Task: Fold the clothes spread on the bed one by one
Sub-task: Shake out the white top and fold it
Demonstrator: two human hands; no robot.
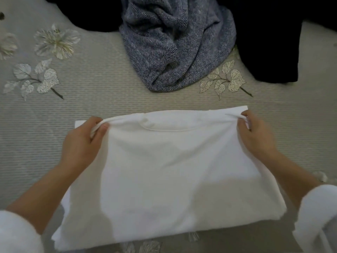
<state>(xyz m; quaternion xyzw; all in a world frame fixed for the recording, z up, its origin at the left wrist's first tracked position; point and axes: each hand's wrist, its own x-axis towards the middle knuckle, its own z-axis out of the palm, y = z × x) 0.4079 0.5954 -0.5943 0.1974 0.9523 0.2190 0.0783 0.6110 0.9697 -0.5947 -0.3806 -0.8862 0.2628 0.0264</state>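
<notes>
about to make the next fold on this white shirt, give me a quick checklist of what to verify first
1. Left hand grips the white shirt at its far left edge: ok.
2. Right hand pinches the far right edge: ok.
3. Layers lined up at the far edge: not ok, a lower layer pokes out beyond both hands.
4. Room ahead for the fold: ok, bare bedspread lies between the white shirt and the blue-grey knit.
5. Near hem lying flat: cannot tell, it is blurred and shadowed.
</notes>
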